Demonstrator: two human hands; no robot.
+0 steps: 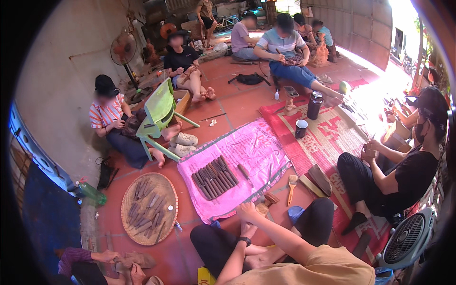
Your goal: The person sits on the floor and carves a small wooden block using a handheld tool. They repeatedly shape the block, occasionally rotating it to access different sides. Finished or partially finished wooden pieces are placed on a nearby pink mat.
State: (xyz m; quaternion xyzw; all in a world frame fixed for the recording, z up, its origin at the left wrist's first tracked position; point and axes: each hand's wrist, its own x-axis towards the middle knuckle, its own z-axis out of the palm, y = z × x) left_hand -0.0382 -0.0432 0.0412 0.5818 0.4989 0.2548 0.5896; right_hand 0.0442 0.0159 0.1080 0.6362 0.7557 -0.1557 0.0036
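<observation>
A seated carver's right hand [247, 210] rests at the near edge of a pink mat [256, 142] spread on the red tiled floor [228, 109], touching or just short of a small pale wooden block [261, 209] that lies at the mat's near corner. The likeliest trouble here is the tooling: a row of dark-handled chisels [213, 178] lies side by side in the middle of the mat, just beyond the knuckles. A careless sweep forward could scatter them or catch a cutting edge. The block, half on the mat's hem, could also tip or skid onto the tiles if nudged from the side. A flat wooden-handled brush [291, 186] and a blue lid [294, 213] lie close on the right, easy to knock with the forearm. The right arm runs bare from the lower edge up and leftward across the crossed legs, elbow bent, wrist low. The fingers look curled downward, but whether they grip anything cannot be made out at this size. The left hand [247, 231] sits just behind it, near the ankle. A dark wristwatch [244, 241] marks the wrist, and the fingers are hidden under the other forearm, so their spread cannot be told. A round woven tray [122, 209] of more tools sits well apart to the left — out of easy reach — while other workers sit around the floor.
</observation>
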